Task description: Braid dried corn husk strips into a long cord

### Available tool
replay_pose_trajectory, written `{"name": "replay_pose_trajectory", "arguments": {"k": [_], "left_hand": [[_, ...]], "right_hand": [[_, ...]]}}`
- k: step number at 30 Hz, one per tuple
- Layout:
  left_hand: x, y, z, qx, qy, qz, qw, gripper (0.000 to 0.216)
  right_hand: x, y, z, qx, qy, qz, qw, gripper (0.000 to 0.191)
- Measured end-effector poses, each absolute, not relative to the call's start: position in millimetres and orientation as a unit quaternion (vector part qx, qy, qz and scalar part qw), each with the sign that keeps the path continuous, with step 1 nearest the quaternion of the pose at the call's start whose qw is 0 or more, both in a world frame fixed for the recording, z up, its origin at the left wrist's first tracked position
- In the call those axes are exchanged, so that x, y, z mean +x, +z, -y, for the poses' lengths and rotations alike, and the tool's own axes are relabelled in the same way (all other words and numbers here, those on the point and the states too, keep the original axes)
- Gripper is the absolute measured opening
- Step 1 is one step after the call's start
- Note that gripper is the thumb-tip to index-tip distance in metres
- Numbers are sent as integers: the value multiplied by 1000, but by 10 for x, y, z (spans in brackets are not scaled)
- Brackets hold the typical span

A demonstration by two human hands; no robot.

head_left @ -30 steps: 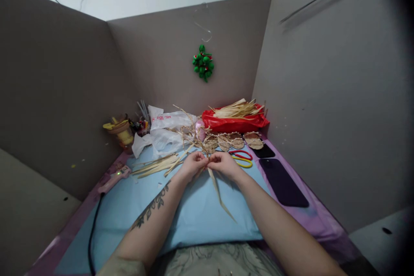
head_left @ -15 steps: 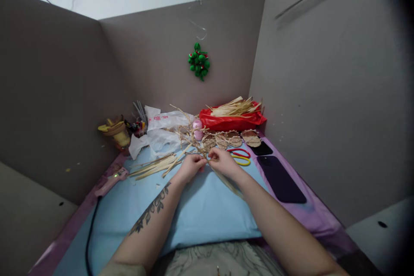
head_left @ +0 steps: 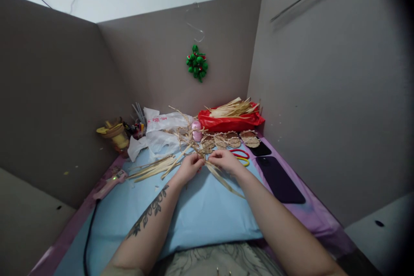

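A pale strip [head_left: 223,179] trails nearward from between the left hand [head_left: 190,167] and right hand [head_left: 223,160], whose fingertips appear to pinch its far end: a sensible hold, as it looks light, pliant and liable to split.

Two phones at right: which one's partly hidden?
The farther one, the black phone: a round woven piece hides part of it. The nearer, dark purple phone has nothing over it.

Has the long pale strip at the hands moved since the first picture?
Yes: judged against the larger phone, the loose end of the pale strip has swung rightward and forward.
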State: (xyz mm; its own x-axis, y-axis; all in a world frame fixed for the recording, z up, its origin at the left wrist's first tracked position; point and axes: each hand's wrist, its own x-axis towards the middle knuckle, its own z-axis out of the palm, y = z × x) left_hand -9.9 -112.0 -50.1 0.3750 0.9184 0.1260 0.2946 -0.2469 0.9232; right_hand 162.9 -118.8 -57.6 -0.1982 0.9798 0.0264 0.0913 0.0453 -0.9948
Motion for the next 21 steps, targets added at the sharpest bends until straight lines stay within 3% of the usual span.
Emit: {"name": "replay_pose_trajectory", "arguments": {"k": [9,12,16,21], "left_hand": [[-87,-608,1065,755,382,-445,293,13],[-41,-625,1064,683,410,-470,381,16],[-23,-592,1076,532,444,-452,562,28],[-75,-557,1071,441,474,-425,633,31]], "right_hand": [[1520,-607,1211,-481,517,533,467,16],[1399,-625,1259,-503,482,523,491,16],[1238,-656,1350,-533,292,626,489,16],[1108,-678,1439,-502,127,740,429,24]]}}
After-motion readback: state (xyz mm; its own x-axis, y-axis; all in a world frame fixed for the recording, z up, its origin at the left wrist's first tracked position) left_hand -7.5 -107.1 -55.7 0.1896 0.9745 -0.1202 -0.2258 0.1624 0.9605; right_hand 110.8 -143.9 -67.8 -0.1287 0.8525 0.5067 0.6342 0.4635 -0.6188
